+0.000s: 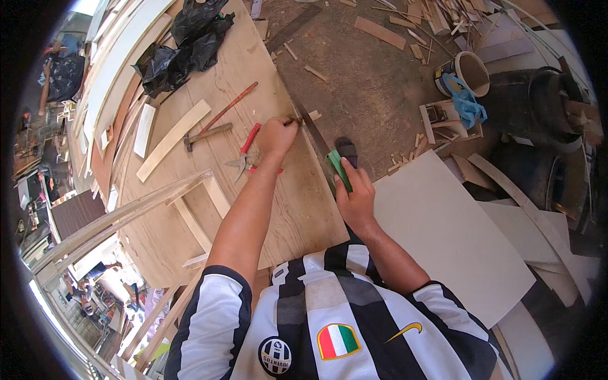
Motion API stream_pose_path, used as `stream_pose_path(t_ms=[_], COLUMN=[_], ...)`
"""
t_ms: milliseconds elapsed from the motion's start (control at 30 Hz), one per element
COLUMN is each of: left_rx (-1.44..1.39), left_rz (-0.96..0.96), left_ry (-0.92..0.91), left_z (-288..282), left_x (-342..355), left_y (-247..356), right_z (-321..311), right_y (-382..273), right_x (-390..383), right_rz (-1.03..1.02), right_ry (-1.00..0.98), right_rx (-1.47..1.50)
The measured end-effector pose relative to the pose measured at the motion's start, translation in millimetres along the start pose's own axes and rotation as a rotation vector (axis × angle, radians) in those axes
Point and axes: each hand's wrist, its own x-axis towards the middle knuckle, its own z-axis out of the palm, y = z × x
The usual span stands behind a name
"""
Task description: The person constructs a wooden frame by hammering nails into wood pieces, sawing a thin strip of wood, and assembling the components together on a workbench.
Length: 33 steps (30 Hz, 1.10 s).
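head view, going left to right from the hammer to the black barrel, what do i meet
hammer, red-handled snips, left hand, right hand gripping a green handle, blue plastic, black barrel

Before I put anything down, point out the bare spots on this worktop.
Bare: the worktop between the left forearm and the right edge, and between the black bag and that edge. Crowded: left of the left hand, where the hammer, red-handled shears and pale wood strip lie.

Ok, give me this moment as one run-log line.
left hand: closed at table edge, contents unclear | right hand: gripping green handle | on table: hammer, red-handled snips
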Motion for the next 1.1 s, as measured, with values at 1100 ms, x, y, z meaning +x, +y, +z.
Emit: stream_pose_path(t_ms=[1100], left_rx=[0.344], left_rz=[0.16], left_ry=[-0.085], left_z=[13.0], left_x=[14.1], left_y=[-8.7], right_z=[-17.4], right_y=[-62.2], right_x=[55.8], right_rz=[0.035], right_ry=[-0.2], right_rx=[-0.267])
